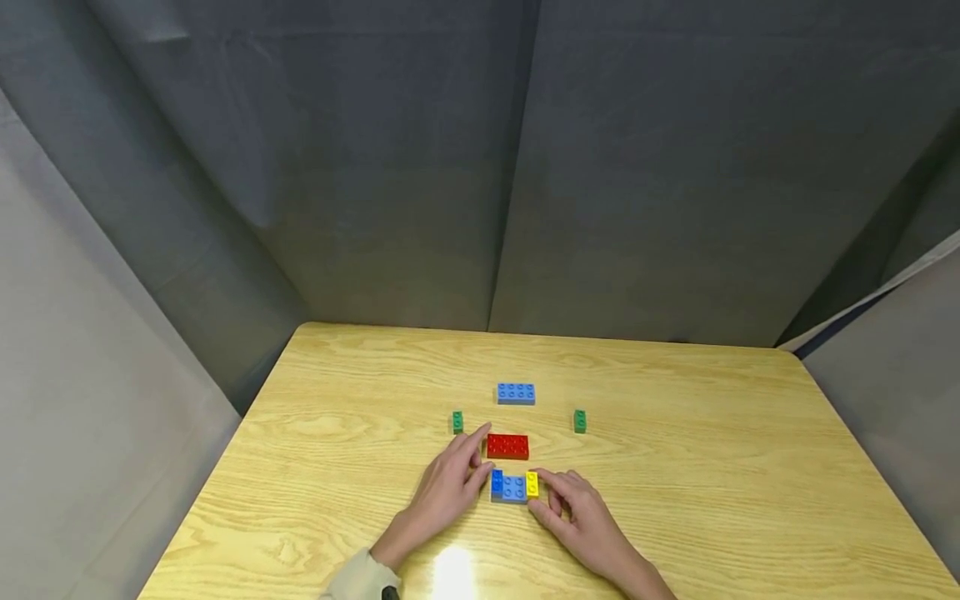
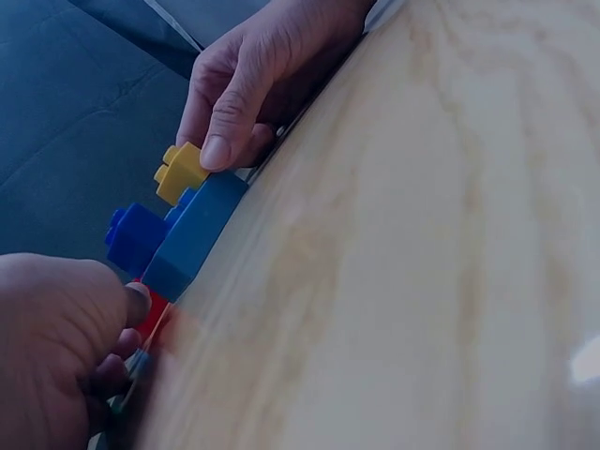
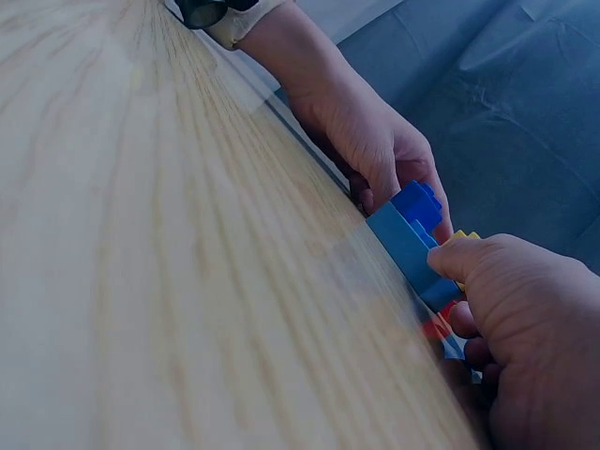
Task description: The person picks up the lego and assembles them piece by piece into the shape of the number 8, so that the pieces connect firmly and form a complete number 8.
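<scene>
A light blue brick (image 1: 513, 489) lies on the table with a small dark blue brick (image 1: 497, 482) on its left end and a small yellow brick (image 1: 532, 484) on its right end. My right hand (image 1: 581, 521) pinches the yellow brick between thumb and index finger. Just behind lies a red brick (image 1: 507, 447). My left hand (image 1: 448, 483) is at the left end of the red brick, index finger stretched past its far corner, thumb near the dark blue brick. Whether the left fingertips touch either brick is unclear.
Another light blue brick (image 1: 516, 394) lies farther back. Small green bricks stand on both sides, one left (image 1: 457, 422) and one right (image 1: 580, 421). Grey curtains (image 1: 390, 208) hang behind the wooden table (image 1: 712, 467).
</scene>
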### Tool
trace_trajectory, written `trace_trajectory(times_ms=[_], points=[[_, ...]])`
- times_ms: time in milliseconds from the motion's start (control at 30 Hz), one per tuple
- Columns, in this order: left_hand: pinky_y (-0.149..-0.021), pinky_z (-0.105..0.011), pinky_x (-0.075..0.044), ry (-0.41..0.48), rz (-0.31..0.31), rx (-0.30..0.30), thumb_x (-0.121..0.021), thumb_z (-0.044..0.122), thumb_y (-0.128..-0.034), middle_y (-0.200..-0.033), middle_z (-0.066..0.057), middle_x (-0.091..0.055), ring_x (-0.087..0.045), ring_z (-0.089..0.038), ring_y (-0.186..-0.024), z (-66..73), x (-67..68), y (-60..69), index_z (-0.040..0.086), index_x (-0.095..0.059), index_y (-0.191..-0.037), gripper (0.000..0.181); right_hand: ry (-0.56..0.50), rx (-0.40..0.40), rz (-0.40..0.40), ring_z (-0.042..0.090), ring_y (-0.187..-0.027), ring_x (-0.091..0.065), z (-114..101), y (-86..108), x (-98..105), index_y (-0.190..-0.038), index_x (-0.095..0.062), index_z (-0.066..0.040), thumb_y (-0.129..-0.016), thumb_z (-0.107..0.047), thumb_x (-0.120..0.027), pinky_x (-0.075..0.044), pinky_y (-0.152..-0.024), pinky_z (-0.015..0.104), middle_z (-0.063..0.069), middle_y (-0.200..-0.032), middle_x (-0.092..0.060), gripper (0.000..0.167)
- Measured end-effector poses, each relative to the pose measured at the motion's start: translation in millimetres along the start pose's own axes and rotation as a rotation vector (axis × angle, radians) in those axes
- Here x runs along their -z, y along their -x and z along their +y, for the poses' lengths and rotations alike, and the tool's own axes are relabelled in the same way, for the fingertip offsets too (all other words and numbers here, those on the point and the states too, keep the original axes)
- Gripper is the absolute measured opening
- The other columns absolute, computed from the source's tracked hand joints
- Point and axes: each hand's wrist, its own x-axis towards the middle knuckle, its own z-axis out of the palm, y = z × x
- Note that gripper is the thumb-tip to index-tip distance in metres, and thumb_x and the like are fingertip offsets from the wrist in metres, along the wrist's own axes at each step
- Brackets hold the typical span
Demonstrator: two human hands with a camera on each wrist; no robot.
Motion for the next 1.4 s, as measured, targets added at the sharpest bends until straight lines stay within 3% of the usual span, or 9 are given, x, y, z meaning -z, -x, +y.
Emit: trace_trajectory(times_ms=[567,967,1400], points=[[-0.055,-0.018,-0.032,-0.062,-0.03,0.017,-0.075,0.03,-0.0988,-0.086,0.012,-0.05,-0.039,-0.002,-0.065,-3.4,-5.2,-11.9,0.012,-0.058,-0.149,0.056,0.036,-0.016,-0.02,0.003,-0.073,-0.044,1,0.1,-1,-0.134,-0.069,-0.006,-0.1,-0.037,-0.072,-0.039,-0.065,0.022,-0.019,-0.076,-0.047,0.047],[-0.054,-0.019,-0.03,-0.078,-0.006,0.022,-0.075,0.033,-0.098,-0.084,0.01,-0.05,-0.038,-0.003,-0.064,3.2,-8.1,-16.1,0.011,-0.063,-0.143,0.051,0.046,-0.036,-0.019,0.002,-0.074,-0.044,1,-0.3,3,-0.134,-0.069,-0.007,-0.1,-0.036,-0.073,-0.038,-0.065,0.022,-0.02,-0.076,-0.046,0.045],[-0.053,-0.02,-0.035,-0.096,0.002,0.045,-0.078,0.035,-0.0944,-0.08,0.012,-0.05,-0.042,-0.002,-0.063,1.9,-8.7,-19.6,0.014,-0.07,-0.134,0.045,0.094,0.031,-0.037,0.0,-0.07,-0.041,4,-5.2,3,-0.133,-0.069,-0.006,-0.101,-0.039,-0.07,-0.037,-0.061,0.02,-0.02,-0.075,-0.045,0.045]])
